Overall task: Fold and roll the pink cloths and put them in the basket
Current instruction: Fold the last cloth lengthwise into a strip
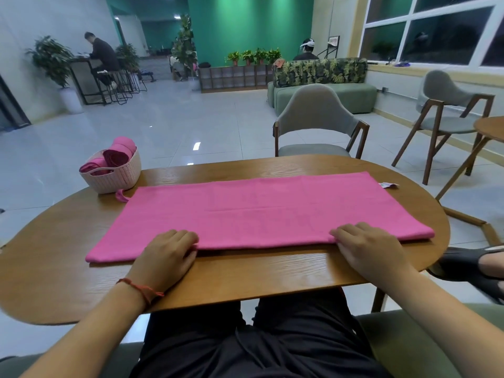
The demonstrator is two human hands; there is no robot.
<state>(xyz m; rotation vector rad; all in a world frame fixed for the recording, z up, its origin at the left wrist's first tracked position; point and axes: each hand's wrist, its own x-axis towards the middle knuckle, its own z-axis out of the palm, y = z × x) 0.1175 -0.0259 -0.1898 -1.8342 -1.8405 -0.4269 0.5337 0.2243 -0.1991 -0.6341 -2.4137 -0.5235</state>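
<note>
Two-handed, pinches near hem of pink cloth (259, 211) with curled fingers: left hand (166, 255) at 7 o'clock, right hand (368, 249) at 5

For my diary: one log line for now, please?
left hand, right hand: pinch near edge | pink cloth: flat on table | basket: holds rolls

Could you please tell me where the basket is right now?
In the head view, the basket sits at the far left of the table, just beyond a corner of the spread pink cloth, holding rolled cloths.
</note>
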